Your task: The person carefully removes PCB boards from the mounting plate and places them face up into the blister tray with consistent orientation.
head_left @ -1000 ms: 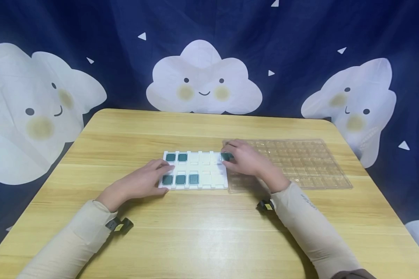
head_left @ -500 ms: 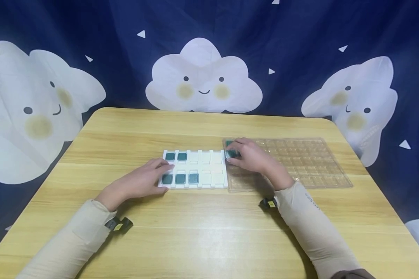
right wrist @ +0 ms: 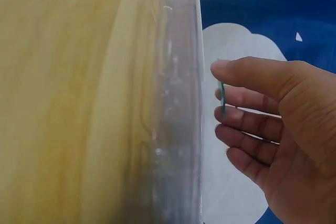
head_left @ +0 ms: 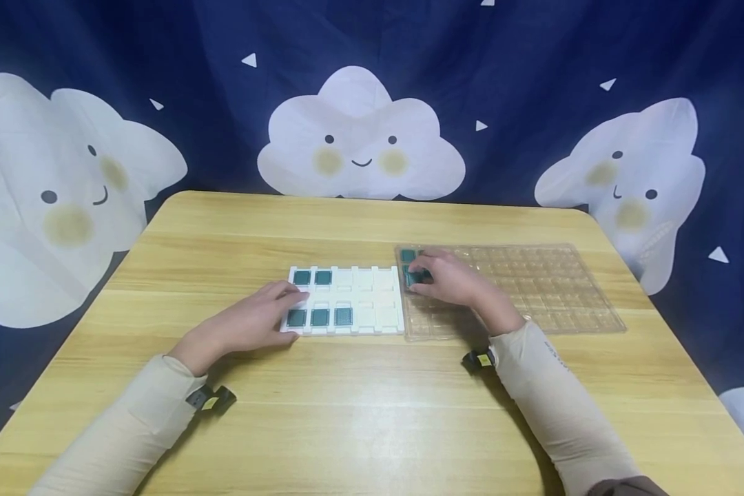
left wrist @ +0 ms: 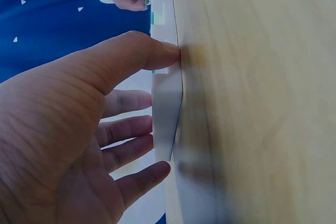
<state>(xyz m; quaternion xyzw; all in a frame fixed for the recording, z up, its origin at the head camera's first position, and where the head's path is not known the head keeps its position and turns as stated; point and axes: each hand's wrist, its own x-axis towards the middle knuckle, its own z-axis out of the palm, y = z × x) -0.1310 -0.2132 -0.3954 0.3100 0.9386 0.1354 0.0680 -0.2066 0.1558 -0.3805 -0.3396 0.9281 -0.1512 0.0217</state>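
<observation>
A white tray [head_left: 379,297] with two rows of pockets lies mid-table, several green square chips [head_left: 319,317] in its left pockets. My left hand [head_left: 254,318] holds the tray's left end, thumb at the near edge, the other fingertips at the end and on top. Bent fingers of my right hand [head_left: 452,279] pinch another green chip [right wrist: 223,98], edge-on in the right wrist view, above the left end of a clear plastic tray [head_left: 533,289]. One green chip [head_left: 407,255] sits in that tray's far left corner. Fingers partly hide the pockets below.
The clear tray's left edge meets the white tray's right end. Both trays lie on a wooden table [head_left: 359,427]. A blue curtain [head_left: 508,55] with white clouds hangs behind its far edge. A small black device [head_left: 211,398] is on each wrist.
My right hand has moved right, from the white tray's far right corner to over the clear tray, a chip in its fingers. The corner chip has come into view. My left hand stays put.
</observation>
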